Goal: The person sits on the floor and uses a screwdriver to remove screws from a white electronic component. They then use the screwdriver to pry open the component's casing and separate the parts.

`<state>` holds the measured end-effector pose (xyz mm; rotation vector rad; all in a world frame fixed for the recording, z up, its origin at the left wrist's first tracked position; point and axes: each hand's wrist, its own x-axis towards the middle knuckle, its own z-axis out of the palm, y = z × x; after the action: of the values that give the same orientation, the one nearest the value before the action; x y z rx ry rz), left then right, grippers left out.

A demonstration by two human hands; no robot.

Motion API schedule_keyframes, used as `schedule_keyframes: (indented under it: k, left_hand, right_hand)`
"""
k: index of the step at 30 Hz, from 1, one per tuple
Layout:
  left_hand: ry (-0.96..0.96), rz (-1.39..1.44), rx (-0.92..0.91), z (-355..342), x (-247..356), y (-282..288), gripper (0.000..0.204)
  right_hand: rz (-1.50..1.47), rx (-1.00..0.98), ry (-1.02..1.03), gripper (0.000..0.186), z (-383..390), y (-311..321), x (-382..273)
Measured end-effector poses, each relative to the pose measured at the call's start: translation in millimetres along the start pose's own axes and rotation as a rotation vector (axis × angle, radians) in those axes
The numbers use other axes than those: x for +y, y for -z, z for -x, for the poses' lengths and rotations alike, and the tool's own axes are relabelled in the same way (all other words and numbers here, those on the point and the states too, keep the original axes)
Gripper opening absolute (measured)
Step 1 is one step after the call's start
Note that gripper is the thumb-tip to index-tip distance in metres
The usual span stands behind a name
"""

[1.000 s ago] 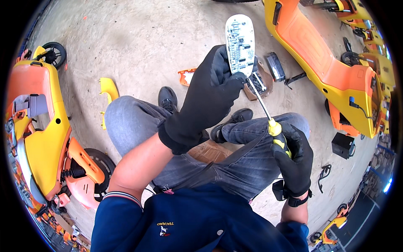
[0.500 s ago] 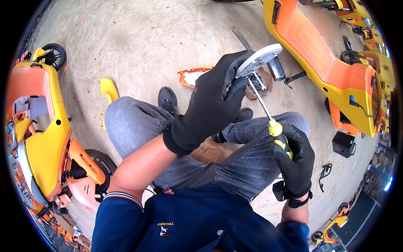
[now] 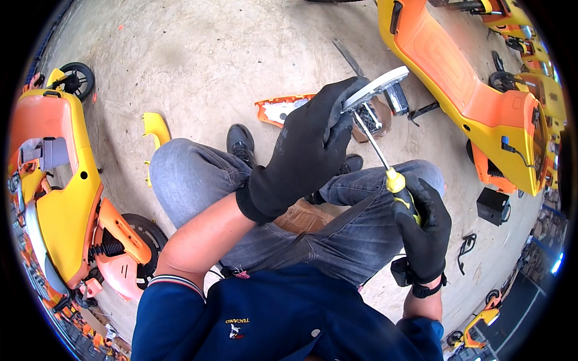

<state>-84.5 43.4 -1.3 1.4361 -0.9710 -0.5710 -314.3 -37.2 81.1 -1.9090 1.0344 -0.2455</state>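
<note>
My left hand (image 3: 307, 144), in a black glove, is closed round a white-edged oval board (image 3: 377, 82), now tilted so mostly its edge and darker side show. My right hand (image 3: 421, 228), also gloved, grips the yellow and black handle of a screwdriver (image 3: 395, 180). The metal shaft runs up toward the underside of the board; whether the tip touches it I cannot tell. Behind lie an orange-rimmed panel (image 3: 271, 107), a brown piece of cardboard with small parts (image 3: 380, 120) and a black oblong part (image 3: 397, 99).
Yellow and orange scooters stand left (image 3: 78, 228) and right (image 3: 457, 78), with several more along the right edge. On the concrete floor (image 3: 180, 66) lie a yellow curved panel (image 3: 155, 125), a black box (image 3: 490, 206) and a black bracket (image 3: 466, 246). My bent legs frame cardboard (image 3: 301, 218).
The board has turned from showing its circuit face to nearly edge-on and moved down and right. My left hand has shifted slightly with it; my right hand stays almost in place.
</note>
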Motion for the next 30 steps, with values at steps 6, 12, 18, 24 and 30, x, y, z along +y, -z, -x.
schedule_keyframes:
  k: [6, 12, 18, 24, 30]
  left_hand:
    - [-0.041, -0.050, 0.016, 0.3, -2.2, -2.3, 0.050]
    - [-0.042, -0.096, 0.032, 1.6, -4.3, -2.3, 0.048]
    - [-0.137, -0.105, 0.116, 0.2, -12.6, -3.3, 0.041]
    - [-0.057, -0.087, 0.089, 1.7, -13.8, -4.1, 0.040]
    - [-0.015, -0.055, 0.077, 1.8, -12.8, -3.3, 0.040]
  right_hand:
    - [-0.065, -0.030, 0.017, 0.040, -0.2, -1.7, 4.2]
    - [0.098, -0.033, 0.090, 0.036, -2.4, 3.5, 1.8]
    - [0.296, 0.093, 0.286, 0.032, -8.3, -4.3, 4.3]
    - [0.143, 0.023, 0.069, 0.034, -4.1, -3.6, 1.2]
    - [0.273, 0.011, 0.155, 0.034, -6.6, -0.5, -2.0]
